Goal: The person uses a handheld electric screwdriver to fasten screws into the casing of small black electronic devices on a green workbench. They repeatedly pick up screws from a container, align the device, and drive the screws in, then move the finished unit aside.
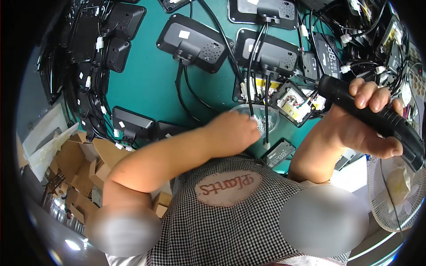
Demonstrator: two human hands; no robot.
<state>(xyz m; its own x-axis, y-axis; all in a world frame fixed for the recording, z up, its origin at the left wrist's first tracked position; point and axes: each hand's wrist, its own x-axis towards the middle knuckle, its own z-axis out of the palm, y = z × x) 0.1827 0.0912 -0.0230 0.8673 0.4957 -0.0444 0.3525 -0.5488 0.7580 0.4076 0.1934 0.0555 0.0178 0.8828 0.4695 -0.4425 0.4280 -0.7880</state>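
Note:
My right hand (370,128) is wrapped round a black power screwdriver (355,104), its bit pointing left over the bench. Below that bit lies an opened black housing (293,104) with a circuit board and coloured wires inside. My left hand (235,133) is closed at the rim of a clear plastic bowl (271,116) of small silver screws. Its fingertips are bunched, and whatever they pinch is hidden. Black display units with cables, such as one unit (195,43) and another unit (268,51), lie face down beyond the bowl.
Several black units and cables are stacked along the left side (120,22). Tangled wires and white connectors (346,68) crowd the right. A small display (279,153) sits near the front edge. Cardboard boxes (77,164) stand lower left, and a round fan (377,195) lower right.

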